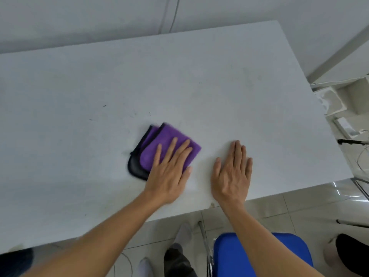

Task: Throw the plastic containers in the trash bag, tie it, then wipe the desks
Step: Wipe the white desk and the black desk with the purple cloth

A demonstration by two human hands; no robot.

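Observation:
A folded purple cloth [151,148] with a dark edge lies on the white desk [199,76], a little left of centre. My left hand [171,168] presses flat on the cloth's near right part, fingers spread, thumb at the cloth's edge. The cloth's outline is blurred. My right hand [232,170] rests flat on the bare desk just to the right of the cloth, palm down, holding nothing. Small dark specks [104,106] dot the desk beyond the cloth. No plastic containers or trash bag are in view.
A blue chair seat [259,254] stands below the desk's near edge on the right. My legs and feet [179,248] show on the tiled floor. White boxes and cables [343,120] lie on the floor off the desk's right end. A wall runs behind the desk.

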